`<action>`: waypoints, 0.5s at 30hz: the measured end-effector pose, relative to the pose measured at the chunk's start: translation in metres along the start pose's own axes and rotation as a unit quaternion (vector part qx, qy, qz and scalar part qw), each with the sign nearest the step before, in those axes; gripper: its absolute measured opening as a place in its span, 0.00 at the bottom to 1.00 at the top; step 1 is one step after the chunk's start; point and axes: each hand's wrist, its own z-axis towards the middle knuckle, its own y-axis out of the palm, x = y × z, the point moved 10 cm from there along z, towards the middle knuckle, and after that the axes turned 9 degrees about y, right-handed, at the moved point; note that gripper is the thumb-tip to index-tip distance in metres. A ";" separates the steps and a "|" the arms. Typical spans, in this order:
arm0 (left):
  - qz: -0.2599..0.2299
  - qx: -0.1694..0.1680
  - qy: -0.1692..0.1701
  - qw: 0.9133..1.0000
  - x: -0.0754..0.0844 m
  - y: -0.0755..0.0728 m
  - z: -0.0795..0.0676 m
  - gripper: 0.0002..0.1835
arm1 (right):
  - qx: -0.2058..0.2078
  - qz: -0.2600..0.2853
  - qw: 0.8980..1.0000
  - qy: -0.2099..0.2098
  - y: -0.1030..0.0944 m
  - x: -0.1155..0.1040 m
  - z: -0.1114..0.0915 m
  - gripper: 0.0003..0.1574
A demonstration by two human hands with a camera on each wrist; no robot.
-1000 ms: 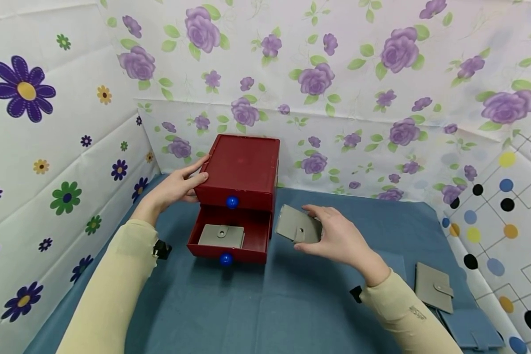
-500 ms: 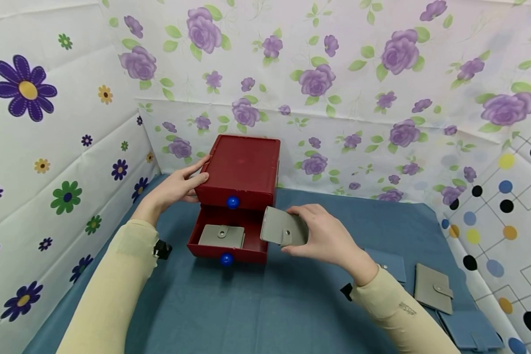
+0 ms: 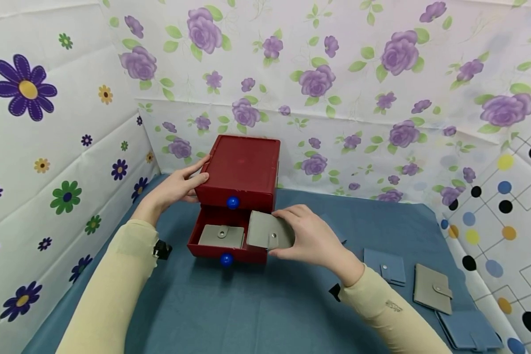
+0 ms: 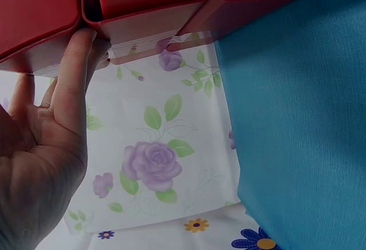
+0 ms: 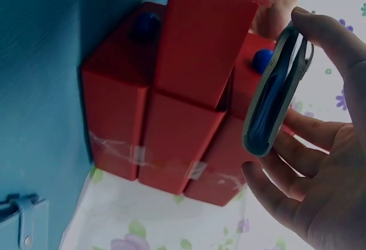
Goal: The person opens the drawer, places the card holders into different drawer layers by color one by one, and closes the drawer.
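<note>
Red drawer unit (image 3: pixel 243 164) stands towards the back of the blue counter (image 3: pixel 248 314); out right lie a blue wallet (image 3: pixel 391 265), grey wallet (image 3: pixel 431 287), second blue wallet (image 3: pixel 471 330)!

Two hands (image 3: pixel 173 186) (image 3: pixel 314 238), one red drawer unit (image 3: pixel 243 162), three drawers (image 3: pixel 256 256), three blue knobs (image 3: pixel 233 202) (image 3: pixel 226 259) (image 5: pixel 147 27), at least three grey wallets (image 3: pixel 210 237) (image 3: pixel 263 228) (image 3: pixel 429 285), two blue (image 3: pixel 373 260) (image 3: pixel 464 327).

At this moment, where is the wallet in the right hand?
In the head view, the gray wallet partly covers the open drawer, just right of another wallet.
</note>
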 end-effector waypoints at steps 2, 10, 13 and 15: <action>0.000 0.001 0.000 1.000 0.001 -0.001 0.000 0.38 | 0.000 0.000 1.000 -0.006 0.001 -0.006 0.003 0.52; 0.006 0.001 0.000 1.000 0.000 0.000 0.000 0.39 | -0.007 -0.008 1.000 -0.018 0.007 -0.028 0.014 0.53; 0.008 0.002 0.000 1.000 0.001 0.000 0.000 0.39 | -0.007 -0.010 1.000 -0.026 0.010 -0.034 0.017 0.54; 0.008 0.002 0.002 1.000 0.001 0.001 0.000 0.38 | -0.009 -0.012 0.999 -0.028 0.012 -0.037 0.019 0.54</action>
